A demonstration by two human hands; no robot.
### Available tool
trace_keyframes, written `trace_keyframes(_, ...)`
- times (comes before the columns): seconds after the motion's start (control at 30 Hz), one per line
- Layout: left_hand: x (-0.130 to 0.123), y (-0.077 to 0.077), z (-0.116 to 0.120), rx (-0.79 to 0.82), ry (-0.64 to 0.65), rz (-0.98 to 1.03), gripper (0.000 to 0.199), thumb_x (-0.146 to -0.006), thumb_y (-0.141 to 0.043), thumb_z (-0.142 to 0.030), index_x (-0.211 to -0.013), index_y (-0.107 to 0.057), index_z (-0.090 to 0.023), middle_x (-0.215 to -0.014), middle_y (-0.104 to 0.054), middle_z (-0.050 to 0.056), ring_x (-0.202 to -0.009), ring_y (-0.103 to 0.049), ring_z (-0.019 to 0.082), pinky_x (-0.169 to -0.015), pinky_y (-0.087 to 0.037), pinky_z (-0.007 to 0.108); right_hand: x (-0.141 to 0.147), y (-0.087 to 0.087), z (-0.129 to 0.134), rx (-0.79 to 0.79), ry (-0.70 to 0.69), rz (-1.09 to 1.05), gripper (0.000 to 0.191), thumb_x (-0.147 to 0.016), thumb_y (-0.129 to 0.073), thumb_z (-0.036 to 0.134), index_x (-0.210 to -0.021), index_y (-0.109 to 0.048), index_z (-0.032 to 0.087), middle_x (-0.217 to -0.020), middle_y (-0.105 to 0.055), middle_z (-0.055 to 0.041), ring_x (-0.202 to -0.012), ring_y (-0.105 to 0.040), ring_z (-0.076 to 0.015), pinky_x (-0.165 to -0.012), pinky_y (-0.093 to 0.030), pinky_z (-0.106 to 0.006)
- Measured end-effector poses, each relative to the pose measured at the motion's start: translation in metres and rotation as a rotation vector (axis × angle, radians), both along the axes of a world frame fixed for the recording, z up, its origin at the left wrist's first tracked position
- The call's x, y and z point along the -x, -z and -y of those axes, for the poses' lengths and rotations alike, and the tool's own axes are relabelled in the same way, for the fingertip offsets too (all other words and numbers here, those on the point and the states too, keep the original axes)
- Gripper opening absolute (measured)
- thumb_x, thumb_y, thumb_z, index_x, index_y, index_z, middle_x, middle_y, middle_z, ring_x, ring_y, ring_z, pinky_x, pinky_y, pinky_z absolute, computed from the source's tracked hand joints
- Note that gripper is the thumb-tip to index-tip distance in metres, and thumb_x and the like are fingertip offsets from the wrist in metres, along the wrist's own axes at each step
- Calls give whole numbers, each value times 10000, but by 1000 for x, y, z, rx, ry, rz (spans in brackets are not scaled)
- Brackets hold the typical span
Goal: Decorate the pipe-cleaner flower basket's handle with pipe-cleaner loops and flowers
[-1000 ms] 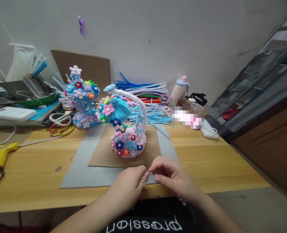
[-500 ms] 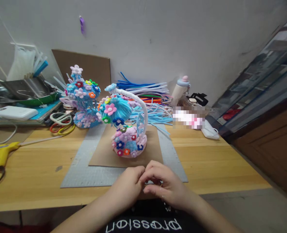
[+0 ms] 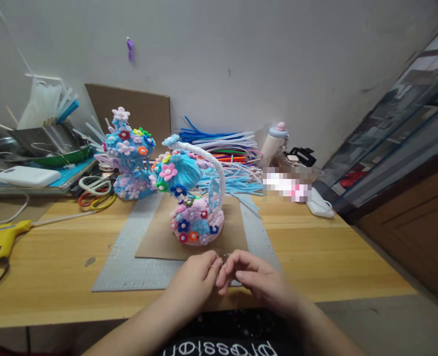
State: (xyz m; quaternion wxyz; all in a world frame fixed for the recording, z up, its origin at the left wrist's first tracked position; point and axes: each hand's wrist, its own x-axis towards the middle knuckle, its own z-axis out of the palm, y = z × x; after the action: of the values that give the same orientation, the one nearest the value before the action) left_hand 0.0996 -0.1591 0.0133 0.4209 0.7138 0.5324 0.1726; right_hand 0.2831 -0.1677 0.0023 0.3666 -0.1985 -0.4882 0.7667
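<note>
My left hand [image 3: 200,274] is over the front edge of the mat, its fingers curled and its thumb pressed against them; whatever it may hold is hidden. Close beside it, my right hand [image 3: 258,277] has loosely bent fingers, the thumb apart from them and nothing visible in the grasp. Tiny pale specks show between the hands. Behind them a lamp-shaped pipe-cleaner craft [image 3: 221,180] stands upright, with a white curved stem, a blue hanging shade and a pink base covered in small flowers. It rests on a cardboard sheet [image 3: 155,242] over a grey cutting mat [image 3: 111,272].
A second flowered blue craft [image 3: 132,185] stands behind left. Scissors [image 3: 96,188] and a yellow glue gun [image 3: 6,240] lie to the left. Bundled pipe cleaners [image 3: 219,141] are at the back, with a bottle [image 3: 273,146] and a white device [image 3: 320,202] at right.
My hands have drawn slightly apart, and the right fingers have loosened. The view has tilted up a little; the crafts stay where they were on the table.
</note>
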Motion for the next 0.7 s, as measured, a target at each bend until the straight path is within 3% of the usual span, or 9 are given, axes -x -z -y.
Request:
trace_keyframes(0.1, 1, 6, 1, 21, -7, 23, 309, -901, -366, -378, -655, -426, -201, -591, -506, -27, -576, -467, 134, -543, -279, 256, 13, 4, 3, 9, 51, -55, 92, -937, -511, 229, -953, -577, 168, -849, -699, -62, -748, -679, -166, -765, -485, -347)
trace_keyframes(0.23, 2, 13, -1, 91, 0, 100, 229, -848, -435, -331, -662, -465, -200, -592, -585, -17, -587, -532, 144, -570, -362, 247, 20, -1, 2, -59, 58, 43, 169, -907, -578, 248, -1054, -601, 169, -849, -668, -44, -723, -650, -132, -700, -487, -289)
trace_keyframes(0.4, 2, 4, -2, 34, 28, 46, 282, -836, -402, -247, -896, -665, -166, -936, -712, 87, -864, -628, 224, -780, -447, 316, 23, -2, 3, -130, 168, 272, 244, -897, -599, 322, -1102, -565, 194, -793, -572, 21, -652, -495, -68, -621, -397, -205)
trace_keyframes(0.53, 0, 5, -2, 31, 45, -10, 289, -811, -422, -201, -952, -673, -178, -984, -715, 89, -899, -635, 231, -827, -454, 316, 30, 3, 3, -124, 275, 356, 234, -870, -627, 347, -1021, -501, 219, -681, -513, 69, -620, -464, -79, -599, -365, -208)
trace_keyframes(0.6, -2, 9, -3, 49, 71, -41, 250, -789, -445, -184, -897, -669, -182, -958, -715, 86, -890, -635, 230, -819, -453, 308, 33, 3, 2, -192, 311, 486, 214, -855, -640, 330, -1011, -552, 214, -647, -524, 65, -602, -482, -91, -587, -376, -219)
trace_keyframes(0.7, -4, 12, 0, 43, 78, -60, 204, -787, -437, -175, -856, -628, -189, -939, -695, 81, -894, -619, 225, -814, -439, 306, 35, -1, 3, -363, 376, 595, 120, -881, -598, 288, -941, -656, 201, -762, -641, 5, -691, -568, -117, -664, -431, -250)
